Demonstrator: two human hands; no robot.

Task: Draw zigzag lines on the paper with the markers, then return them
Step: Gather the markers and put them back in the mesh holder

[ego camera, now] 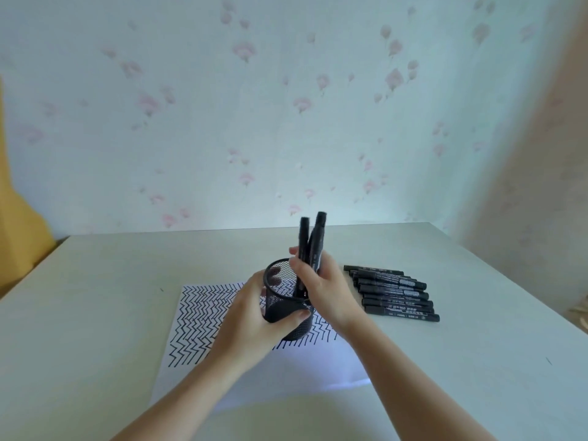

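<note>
Standing upright in the right hand (pixel 321 283), two black markers (pixel 313 246) have their lower ends inside a black mesh pen cup (pixel 286 300), the fingers curled in a grip around their barrels. The left hand (pixel 251 316) wraps its grip around the cup's side, thumb across the near wall, tilting the opening toward the camera. Beneath the cup lies the paper (pixel 203 319), mostly covered with black zigzag lines. Just right of it, a row of black markers (pixel 393 292) lies flat, side by side, on the pale surface (pixel 95 297). Floral wallpaper (pixel 254 106) rises at the far edge.
</note>
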